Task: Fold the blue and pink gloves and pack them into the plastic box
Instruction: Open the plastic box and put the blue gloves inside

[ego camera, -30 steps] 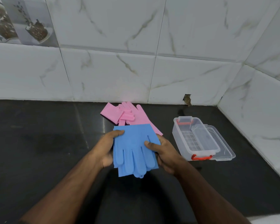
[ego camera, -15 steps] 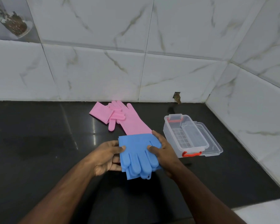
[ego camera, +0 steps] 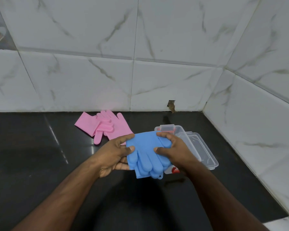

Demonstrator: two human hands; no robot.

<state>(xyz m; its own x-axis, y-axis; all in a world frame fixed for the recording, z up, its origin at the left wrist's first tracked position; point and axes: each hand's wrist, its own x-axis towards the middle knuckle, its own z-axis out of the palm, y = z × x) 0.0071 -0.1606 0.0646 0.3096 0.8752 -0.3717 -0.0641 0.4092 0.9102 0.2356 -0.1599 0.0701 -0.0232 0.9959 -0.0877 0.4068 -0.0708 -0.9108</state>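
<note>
The folded blue gloves are held above the black counter, fingers pointing toward me. My left hand grips their left edge and my right hand grips their right edge. The pink gloves lie unfolded on the counter behind my left hand, near the wall. The clear plastic box with red clips sits open just behind and under my right hand, which hides most of it. Its clear lid lies against its right side.
The black counter runs left and toward me. White marble-tiled walls close the back and the right side, meeting in a corner behind the box. A small hole in the tile sits at counter level.
Both hands have carried the blue gloves to the right, so they now overlap the plastic box. The view has shifted a little to the right. The pink gloves lie as before.
</note>
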